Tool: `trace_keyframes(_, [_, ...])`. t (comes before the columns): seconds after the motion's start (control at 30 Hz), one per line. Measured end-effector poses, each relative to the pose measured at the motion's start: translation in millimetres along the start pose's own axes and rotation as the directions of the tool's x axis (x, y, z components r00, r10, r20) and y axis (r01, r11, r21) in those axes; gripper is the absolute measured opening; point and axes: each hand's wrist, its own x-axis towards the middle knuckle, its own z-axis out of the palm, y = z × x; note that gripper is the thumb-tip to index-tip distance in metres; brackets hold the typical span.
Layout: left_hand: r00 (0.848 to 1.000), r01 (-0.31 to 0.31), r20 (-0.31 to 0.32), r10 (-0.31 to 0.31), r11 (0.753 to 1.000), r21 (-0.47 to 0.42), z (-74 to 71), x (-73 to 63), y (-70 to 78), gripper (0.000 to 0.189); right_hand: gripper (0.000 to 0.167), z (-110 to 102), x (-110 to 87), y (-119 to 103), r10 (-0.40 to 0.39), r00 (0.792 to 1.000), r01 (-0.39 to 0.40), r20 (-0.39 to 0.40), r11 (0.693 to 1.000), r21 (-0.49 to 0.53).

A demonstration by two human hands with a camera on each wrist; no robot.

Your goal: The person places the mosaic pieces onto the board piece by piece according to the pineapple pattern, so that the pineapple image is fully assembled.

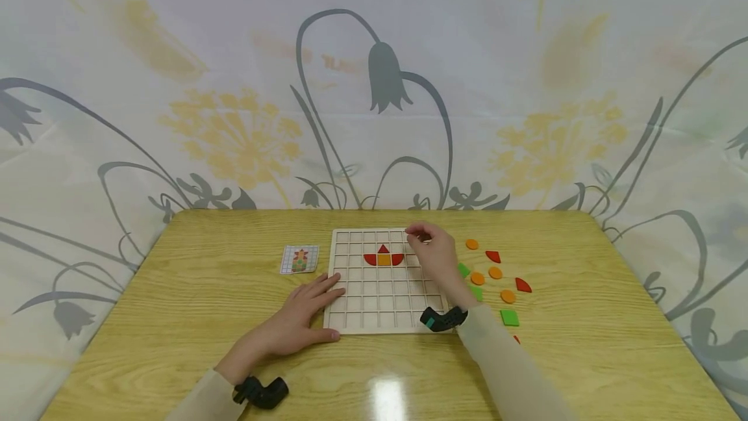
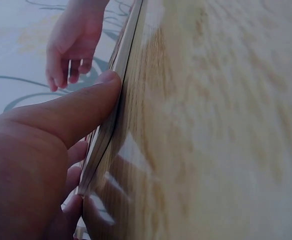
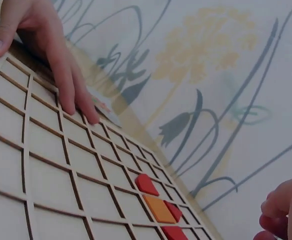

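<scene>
Four flat pieces sit in the pale wooden grid board (image 1: 362,304), towards its far side: an orange square (image 1: 384,260), a red triangle (image 1: 383,249) in the cell beyond it, and a red quarter-circle on either side. The left hand (image 1: 300,318) lies with fingers extended and relaxed over the board's left edge, its thumb at the near-left corner (just beyond that hand lies a small white printed card (image 1: 300,260) with a coloured pattern). Above the board's far-right part hangs the right hand (image 1: 434,253), fingers bent; I cannot tell whether the fingertips hold anything. To its right, orange discs (image 1: 495,273), green squares (image 1: 510,318) and more red quarter-circles (image 1: 523,285) lie scattered on the wood-grain table (image 1: 596,317).
</scene>
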Motion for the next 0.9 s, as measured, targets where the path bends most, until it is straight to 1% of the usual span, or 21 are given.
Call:
trace_keyframes(0.17, [1.0, 0.01, 0.008, -0.01, 1.0, 0.008, -0.9, -0.2, 0.6, 0.075, 0.015, -22, -3.1, 9, 0.012, 1.0, -0.011, 0.017, 0.997, -0.074])
trace_keyframes(0.3, [1.0, 0.013, 0.011, -0.013, 1.0, 0.008, -1.6, 0.3, 1.6, 0.075, 0.016, -44, -4.3, 22, 0.014, 1.0, -0.014, 0.004, 0.993, -0.116])
trace_keyframes(0.47, [1.0, 0.019, 0.013, -0.019, 1.0, 0.007, -2.3, 0.3, 2.2, 0.075, 0.018, -75, -7.1, 39, 0.051, 0.998, -0.055, -0.028, 0.987, -0.149])
trace_keyframes(0.57, [1.0, 0.019, 0.014, -0.019, 1.0, 0.008, -2.3, 0.2, 1.7, 0.075, 0.019, -93, -9.1, 47, 0.079, 0.996, -0.087, -0.048, 0.979, -0.186])
trace_keyframes(0.63, [1.0, 0.017, 0.012, -0.017, 1.0, 0.01, -2.2, 0.2, 1.1, 0.075, 0.021, -105, -10.4, 51, 0.11, 0.993, -0.118, -0.051, 0.972, -0.201])
trace_keyframes(0.73, [1.0, 0.014, 0.01, -0.014, 1.0, 0.008, -1.9, 0.1, 0.3, 0.075, 0.025, -120, -12.0, 56, 0.169, 0.985, -0.173, -0.033, 0.964, -0.202])
trace_keyframes(0.8, [1.0, 0.015, 0.01, -0.015, 1.0, 0.006, -1.6, -0.3, 0.0, 0.075, 0.029, -129, -12.8, 60, 0.209, 0.978, -0.206, -0.007, 0.958, -0.199])
trace_keyframes(0.9, [1.0, 0.017, 0.012, -0.017, 1.0, 0.003, -0.8, -0.7, -0.4, 0.075, 0.036, -141, -13.6, 69, 0.237, 0.971, -0.222, 0.046, 0.951, -0.214])
